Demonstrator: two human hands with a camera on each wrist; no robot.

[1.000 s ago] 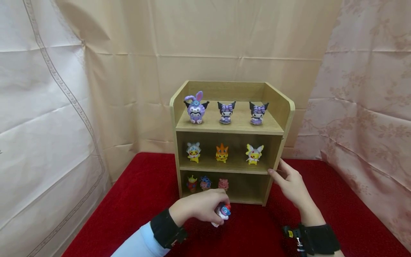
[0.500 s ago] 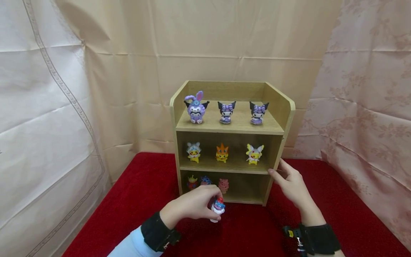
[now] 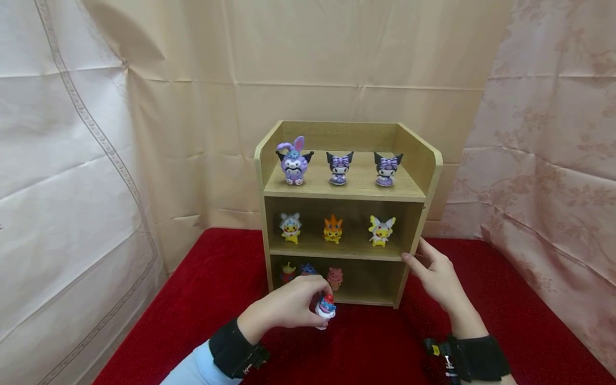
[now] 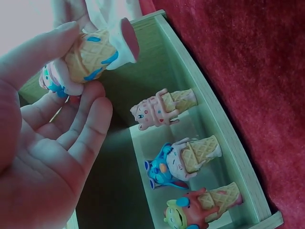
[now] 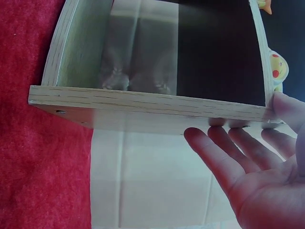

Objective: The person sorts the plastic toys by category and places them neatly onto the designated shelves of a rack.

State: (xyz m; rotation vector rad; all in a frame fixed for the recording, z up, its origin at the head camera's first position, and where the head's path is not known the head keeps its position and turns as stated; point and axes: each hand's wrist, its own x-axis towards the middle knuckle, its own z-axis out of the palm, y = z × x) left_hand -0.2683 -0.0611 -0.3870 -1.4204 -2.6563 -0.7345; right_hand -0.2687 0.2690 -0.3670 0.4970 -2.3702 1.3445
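Note:
My left hand [image 3: 289, 305] pinches an ice-cream-cone figurine [image 3: 326, 309] between thumb and fingers, in front of the bottom shelf. It has a waffle cone with blue drips and a blue character with a red top; in the left wrist view the cone [image 4: 93, 55] shows close up. My right hand [image 3: 440, 278] holds the right side panel of the wooden display shelf [image 3: 344, 195], thumb at its front edge and fingers along the outside. On the bottom level stand a pink cone figurine [image 4: 157, 112], a blue one [image 4: 164, 167] and a green-headed one [image 4: 178, 214].
Three yellow figures stand on the middle level, among them one with an orange hood [image 3: 332, 230]. Three purple-and-black figurines, one with rabbit ears [image 3: 294, 163], line the top. Red cloth [image 3: 216, 278] covers the table. Curtains [image 3: 192, 107] hang behind and at the sides.
My left hand has shifted a little left and up with the cone figurine, which has turned more upright. The right hand has stayed on the shelf's side.

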